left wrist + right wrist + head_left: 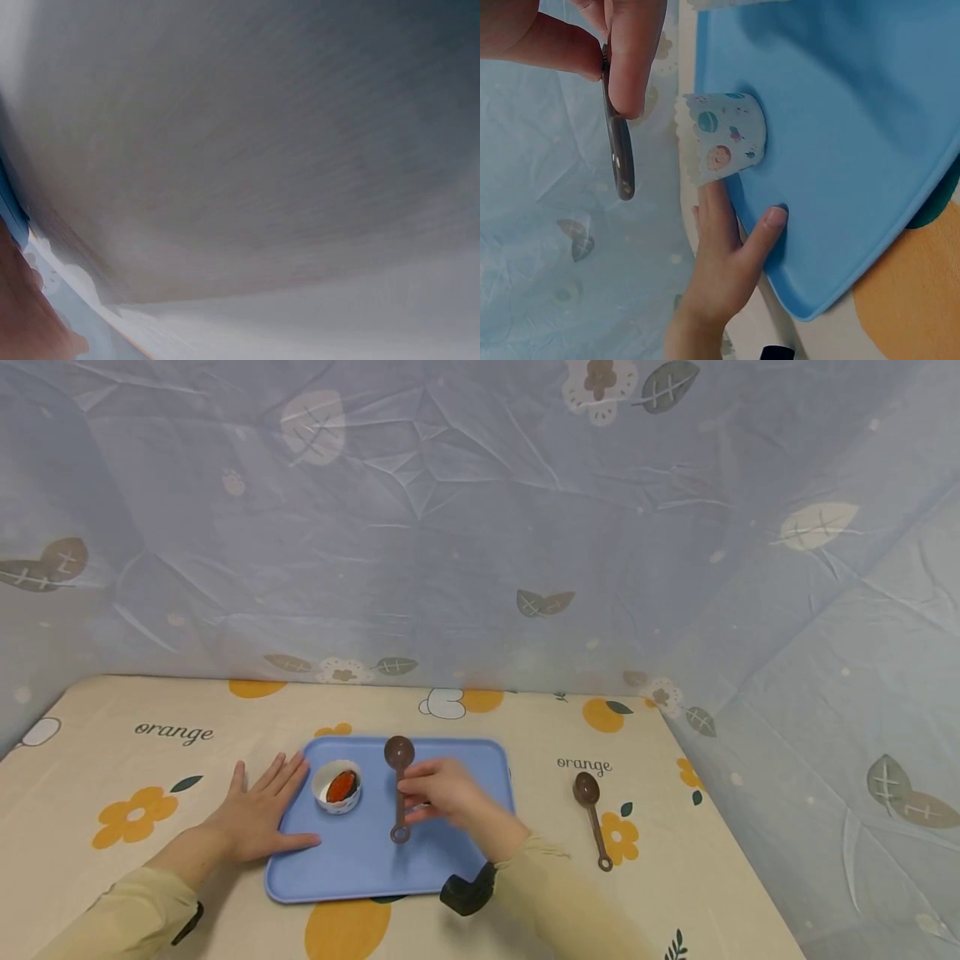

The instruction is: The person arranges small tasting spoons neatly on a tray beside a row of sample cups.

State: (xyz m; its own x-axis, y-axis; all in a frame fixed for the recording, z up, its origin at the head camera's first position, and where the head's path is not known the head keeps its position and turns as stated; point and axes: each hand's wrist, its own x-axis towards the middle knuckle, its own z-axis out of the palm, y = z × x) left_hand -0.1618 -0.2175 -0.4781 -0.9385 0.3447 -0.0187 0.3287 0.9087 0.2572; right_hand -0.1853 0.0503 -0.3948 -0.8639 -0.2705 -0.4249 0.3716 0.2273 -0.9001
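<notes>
My right hand (446,792) pinches a brown measuring spoon (400,753) by its handle, holding it over the blue tray (375,868). The spoon's bowl points away from me, its ringed end toward me. In the right wrist view, thumb and fingertips meet on the spoon handle (622,165). My left hand (258,812) rests on the tray's left edge, fingers straight and spread, thumb over the rim. Between the hands stands a small white paper baking cup (323,785) with a printed wall (735,135). It holds an orange-and-dark, sushi-like piece (342,787).
A second brown measuring spoon (587,789) lies on the patterned tablecloth (540,860), right of the tray. Blue-grey printed sheeting (465,543) hangs behind and at the sides. At the right wrist view's top edge, a pale rim (739,3) shows on the tray.
</notes>
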